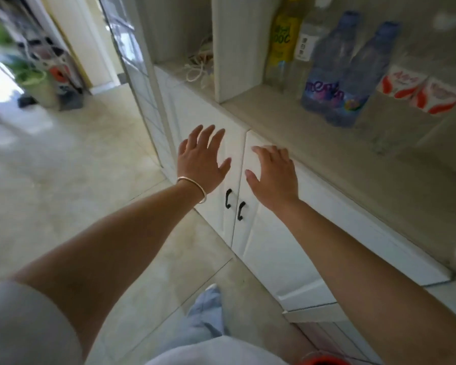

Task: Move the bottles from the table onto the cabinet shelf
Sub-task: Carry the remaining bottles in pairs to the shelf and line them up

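Note:
Several bottles stand on the cabinet shelf (287, 127) at the upper right: a yellow-labelled bottle (283, 40), a clear bottle with a white label (304, 48), two blue bottles (327, 72) (358, 83), and two clear bottles with red-and-white labels (400, 85) (437, 97). My left hand (202, 156), with a bangle at the wrist, and my right hand (274, 172) hover empty with fingers spread in front of the white cabinet doors, below the shelf. No table is in view.
Two white doors with black handles (234, 204) sit under the shelf. A coiled white cord (198, 69) lies in the left compartment. An open glass door (132, 56) stands at the cabinet's left. A potted plant (32, 80) is on the tiled floor, far left.

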